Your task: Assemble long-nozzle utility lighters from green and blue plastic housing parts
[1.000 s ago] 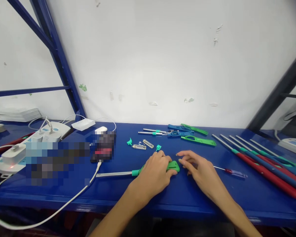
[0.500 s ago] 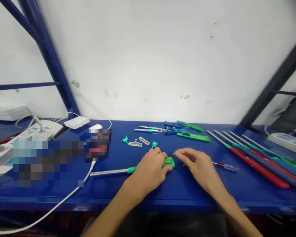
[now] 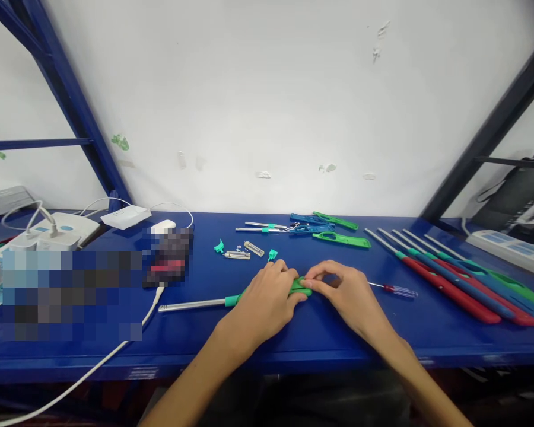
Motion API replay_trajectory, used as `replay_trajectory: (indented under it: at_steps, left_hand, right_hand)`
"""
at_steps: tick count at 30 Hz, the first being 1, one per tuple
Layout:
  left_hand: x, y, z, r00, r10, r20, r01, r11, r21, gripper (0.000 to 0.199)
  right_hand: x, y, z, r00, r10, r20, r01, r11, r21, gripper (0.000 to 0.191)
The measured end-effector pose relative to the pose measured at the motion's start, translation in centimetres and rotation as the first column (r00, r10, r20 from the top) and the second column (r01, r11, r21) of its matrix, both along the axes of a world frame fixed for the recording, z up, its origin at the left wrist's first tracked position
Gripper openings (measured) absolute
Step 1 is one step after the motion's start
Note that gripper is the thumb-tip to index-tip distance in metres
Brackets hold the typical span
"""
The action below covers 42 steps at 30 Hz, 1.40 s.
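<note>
On the left of the blue surface [image 3: 293, 338] sits a white power strip [image 3: 66, 228], and the plug of a white cable [image 3: 159, 292] lies near the middle left. To its right is the green lighter [image 3: 230, 300], flat near the front edge. Its metal tube points left, and its long axis runs almost parallel to that edge, with the handle end slightly farther from the person than the tip. The left hand [image 3: 267, 296] lies over the handle, fingers curled around it and pressing it to the surface. Beyond are a teal piece [image 3: 219, 246], two clear tanks [image 3: 244, 252] and another teal piece [image 3: 272, 255]; farther back, two thin tubes [image 3: 253, 229] point left, beside blue handle parts [image 3: 311, 230] and green handle shells [image 3: 342, 240].

The right hand [image 3: 349, 296] meets the handle's right end, thumb and forefinger drawn narrowly together there; I cannot tell whether anything small is between them. Just right of it, a screwdriver [image 3: 399, 291] lies with its shaft toward that hand. At far right, a slanted row of red, blue and green lighters [image 3: 454, 290] points its tubes away and leftward, near another white power strip [image 3: 511, 249].
</note>
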<state>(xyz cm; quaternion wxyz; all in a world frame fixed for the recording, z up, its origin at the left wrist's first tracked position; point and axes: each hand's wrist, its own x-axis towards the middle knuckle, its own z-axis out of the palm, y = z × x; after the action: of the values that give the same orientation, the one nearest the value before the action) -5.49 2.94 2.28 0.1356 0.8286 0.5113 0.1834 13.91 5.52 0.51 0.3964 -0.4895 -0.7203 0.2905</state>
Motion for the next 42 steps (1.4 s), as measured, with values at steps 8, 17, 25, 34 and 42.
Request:
replay_trajectory:
  at_steps: [8,17,25,34,42]
  left_hand:
    - [0.2,0.0,0.0,0.999,-0.034,-0.022,0.035,0.999,0.027,0.023]
    - [0.1,0.1,0.0,0.999,-0.029,-0.032,0.03,0.999,0.032,0.025]
    - [0.1,0.1,-0.1,0.999,-0.027,-0.033,0.028,0.999,0.031,0.024]
    - [0.2,0.1,-0.1,0.999,-0.025,-0.044,0.026,0.999,0.031,0.024]
    - [0.3,-0.1,0.3,0.999,-0.009,-0.034,0.009,1.0,0.011,0.023]
  right_hand:
    - [0.2,0.0,-0.2,0.998,-0.02,0.058,0.017,0.998,0.056,0.009]
    - [0.3,-0.1,-0.2,0.994,-0.017,0.105,0.004,0.992,0.127,0.018]
    - [0.2,-0.2,-0.1,0.981,-0.02,0.191,-0.024,0.974,0.225,0.021]
    - [0.3,-0.3,-0.3,0.955,-0.026,0.295,-0.06,0.959,0.279,0.027]
    - [-0.1,-1.4,0.0,0.949,-0.02,0.316,-0.073,0.958,0.278,0.024]
